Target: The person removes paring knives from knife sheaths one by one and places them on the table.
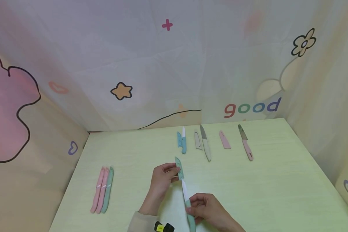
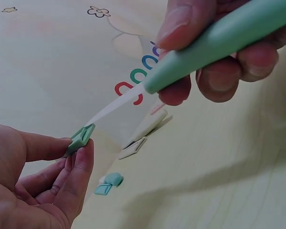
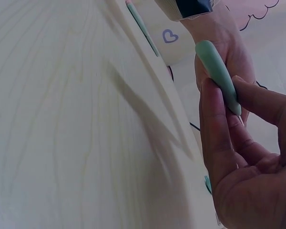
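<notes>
My right grip (image 1: 207, 207) pinches the knife (image 1: 187, 202). At its tip, my left grip (image 1: 162, 177) pinches the sheath (image 1: 178, 166), seemingly for alignment.

Totals four bare knives (image 1: 191, 219), four separate sheaths (image 1: 181, 174), three sheathed knives (image 1: 103, 190) (two pink, one green) and two hands (image 1: 206, 207).

The table (image 1: 278, 180) was viewed forward and down from the head, farther off; the green knife (image 2: 195, 59) was shared, close up, by both wrist views.
</notes>
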{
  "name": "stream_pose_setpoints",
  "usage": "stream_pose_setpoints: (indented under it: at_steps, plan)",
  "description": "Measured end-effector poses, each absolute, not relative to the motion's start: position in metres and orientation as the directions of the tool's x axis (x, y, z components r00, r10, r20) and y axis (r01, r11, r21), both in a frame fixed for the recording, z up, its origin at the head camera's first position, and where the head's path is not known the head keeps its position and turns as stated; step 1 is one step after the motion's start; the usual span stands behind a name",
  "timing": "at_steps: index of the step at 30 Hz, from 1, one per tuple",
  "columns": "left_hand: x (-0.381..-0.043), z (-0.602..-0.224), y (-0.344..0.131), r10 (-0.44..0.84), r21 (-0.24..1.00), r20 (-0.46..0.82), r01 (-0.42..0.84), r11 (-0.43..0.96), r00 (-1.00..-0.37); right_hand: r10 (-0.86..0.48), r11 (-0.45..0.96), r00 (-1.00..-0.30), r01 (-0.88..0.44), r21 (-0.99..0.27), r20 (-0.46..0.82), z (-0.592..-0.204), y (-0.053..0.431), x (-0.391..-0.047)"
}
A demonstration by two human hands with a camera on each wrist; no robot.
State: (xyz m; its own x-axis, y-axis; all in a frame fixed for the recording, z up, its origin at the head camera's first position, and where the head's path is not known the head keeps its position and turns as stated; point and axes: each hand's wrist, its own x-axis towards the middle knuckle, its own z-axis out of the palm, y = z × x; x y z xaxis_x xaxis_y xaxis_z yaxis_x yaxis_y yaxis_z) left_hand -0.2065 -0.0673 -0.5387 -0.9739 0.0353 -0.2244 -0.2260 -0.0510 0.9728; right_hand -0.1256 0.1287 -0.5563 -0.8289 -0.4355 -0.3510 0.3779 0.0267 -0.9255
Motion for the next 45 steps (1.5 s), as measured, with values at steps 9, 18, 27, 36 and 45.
stream_pose_setpoints:
  at_steps: [9,18,27,36,45]
  plan:
    - [-0.205,-0.539,-0.071,0.025,0.97,-0.237,-0.238,-0.053,-0.971,-0.434,0.022,-0.828,0.384,-0.923,-0.355,-0.557,0.129,-0.126]
    - [-0.202,-0.543,-0.074,0.042,0.967,-0.25,-0.252,-0.042,-0.967,-0.424,0.021,-0.836,0.376,-0.926,-0.349,-0.553,0.131,-0.128]
    - [-0.197,-0.545,-0.076,0.083,0.963,-0.27,-0.271,0.001,-0.959,-0.376,0.006,-0.86,0.37,-0.929,-0.345,-0.551,0.133,-0.132]
    - [-0.187,-0.549,-0.074,0.112,0.962,-0.272,-0.272,0.017,-0.956,-0.323,0.02,-0.888,0.341,-0.94,-0.329,-0.547,0.134,-0.137]
    - [-0.181,-0.55,-0.072,0.135,0.96,-0.277,-0.28,-0.004,-0.951,-0.312,0.008,-0.894,0.338,-0.941,-0.323,-0.545,0.135,-0.146]
